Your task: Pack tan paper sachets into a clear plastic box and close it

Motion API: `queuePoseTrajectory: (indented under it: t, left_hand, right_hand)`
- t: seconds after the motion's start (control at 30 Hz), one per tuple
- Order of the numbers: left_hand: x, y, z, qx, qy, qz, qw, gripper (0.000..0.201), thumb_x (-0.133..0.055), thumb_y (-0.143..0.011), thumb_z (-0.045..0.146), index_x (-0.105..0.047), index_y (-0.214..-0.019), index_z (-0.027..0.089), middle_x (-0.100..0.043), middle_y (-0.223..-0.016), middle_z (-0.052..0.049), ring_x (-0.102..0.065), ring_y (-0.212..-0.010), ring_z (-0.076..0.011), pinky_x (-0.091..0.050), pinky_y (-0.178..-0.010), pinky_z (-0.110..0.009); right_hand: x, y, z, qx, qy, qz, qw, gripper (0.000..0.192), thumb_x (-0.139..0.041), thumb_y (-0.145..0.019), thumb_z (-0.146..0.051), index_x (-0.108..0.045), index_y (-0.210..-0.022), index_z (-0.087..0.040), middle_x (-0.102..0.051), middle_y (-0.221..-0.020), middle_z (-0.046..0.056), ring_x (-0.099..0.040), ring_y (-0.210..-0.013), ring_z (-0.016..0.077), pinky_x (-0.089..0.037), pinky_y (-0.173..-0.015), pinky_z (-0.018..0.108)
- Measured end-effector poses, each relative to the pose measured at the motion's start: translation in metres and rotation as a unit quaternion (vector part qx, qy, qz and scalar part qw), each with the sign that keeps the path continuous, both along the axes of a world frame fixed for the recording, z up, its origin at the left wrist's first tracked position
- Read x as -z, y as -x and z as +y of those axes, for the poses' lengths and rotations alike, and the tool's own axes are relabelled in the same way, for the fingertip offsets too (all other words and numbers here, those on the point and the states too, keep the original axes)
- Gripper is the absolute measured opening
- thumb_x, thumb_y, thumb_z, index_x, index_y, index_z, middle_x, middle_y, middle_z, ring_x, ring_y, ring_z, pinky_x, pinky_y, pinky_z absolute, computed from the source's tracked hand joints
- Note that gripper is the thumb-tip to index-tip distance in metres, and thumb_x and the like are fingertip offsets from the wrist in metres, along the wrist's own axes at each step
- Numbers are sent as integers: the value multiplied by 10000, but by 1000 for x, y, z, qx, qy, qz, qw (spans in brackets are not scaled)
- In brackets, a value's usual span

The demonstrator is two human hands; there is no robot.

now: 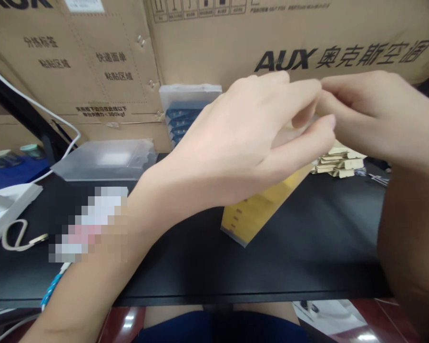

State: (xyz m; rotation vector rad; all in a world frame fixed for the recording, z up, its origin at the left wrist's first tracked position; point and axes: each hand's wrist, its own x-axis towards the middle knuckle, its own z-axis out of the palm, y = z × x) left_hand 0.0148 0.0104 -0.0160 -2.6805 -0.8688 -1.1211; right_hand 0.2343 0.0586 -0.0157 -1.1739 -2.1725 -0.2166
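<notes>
My left hand (243,143) and my right hand (372,112) meet above a black table (307,247), fingertips pinched together on the top of a clear plastic sleeve. The sleeve holds a yellow box (250,214), which hangs tilted, with its lower end resting on the table. Most of the box's upper part is hidden behind my left hand.
A stack of folded tan cards (338,162) lies behind the box at right. A flat clear plastic box (105,159) lies at back left, and an upright clear pack with blue items (182,114) leans on large cardboard cartons (236,43). White cables and a white device (7,200) are at left.
</notes>
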Motion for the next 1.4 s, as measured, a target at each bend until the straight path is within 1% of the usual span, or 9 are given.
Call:
queuePoseTrajectory:
  t: [0.13,0.3,0.47,0.6,0.83,1.03,1.2,1.3,1.4]
  left_hand:
    - [0,-1,-2,-1,13,4,1000,255,-475,-959,270,-679,-851,163,-624,-810,-18,-550,-768,-162,-387,-680,-316]
    - [-3,-2,-5,1,9,22,1000,234,-489,-951,216,-702,-875,156,-647,-797,-7,-572,-762,-156,-385,-710,-300]
    - [-6,6,-3,29,15,37,999,253,-477,-961,176,-727,-946,139,-701,-832,13,-599,-752,-130,-401,-702,-278]
    - [-6,13,-2,36,26,41,998,263,-464,-974,194,-724,-937,180,-690,-835,35,-613,-761,-121,-433,-712,-262]
    - [-6,14,-1,32,58,47,997,323,-374,-976,199,-696,-991,216,-666,-851,52,-681,-867,-164,-498,-757,-278]
    - [-5,14,0,41,61,43,996,337,-383,-956,181,-717,-954,226,-633,-790,58,-655,-790,-141,-510,-701,-258]
    - [-5,13,0,49,70,36,996,303,-426,-953,168,-724,-964,219,-617,-787,67,-608,-740,-107,-498,-687,-224]
    - [-5,13,0,48,84,37,995,311,-404,-950,192,-714,-944,215,-620,-796,57,-649,-807,-137,-533,-737,-252]
    - [-6,13,-1,42,118,33,992,313,-391,-937,231,-704,-939,220,-621,-814,56,-682,-916,-188,-564,-814,-324]
  right_hand:
    - [-8,3,-5,42,0,-47,998,476,-431,-933,-636,-680,-779,-260,-633,-692,-5,-645,-775,215,-494,-724,366]
    - [-10,0,-5,49,4,-54,997,458,-454,-918,-631,-664,-755,-259,-588,-608,-7,-640,-724,203,-488,-681,351]
    - [-10,-1,-7,63,-4,-41,997,439,-474,-907,-625,-691,-788,-262,-640,-667,7,-668,-829,240,-492,-718,369]
    - [-8,1,-12,63,-27,-25,997,424,-487,-901,-625,-720,-803,-285,-699,-738,4,-679,-923,267,-492,-741,379]
    - [-5,3,-16,75,-67,-20,995,407,-500,-914,-580,-749,-816,-274,-724,-707,-6,-706,-871,261,-496,-696,382]
    - [-5,-1,-16,61,-87,-33,994,415,-482,-911,-623,-764,-928,-319,-765,-819,-27,-713,-840,245,-505,-669,359]
    - [-6,1,-18,60,-75,-21,995,341,-553,-902,-560,-780,-914,-306,-753,-738,-12,-717,-775,247,-504,-641,364]
    - [-6,-2,-16,39,-81,-21,996,315,-570,-906,-532,-781,-944,-302,-761,-768,-12,-723,-814,248,-522,-672,355]
    - [-4,-9,-12,-19,-110,-31,993,359,-540,-926,-545,-772,-993,-278,-762,-793,-22,-727,-805,205,-546,-696,306]
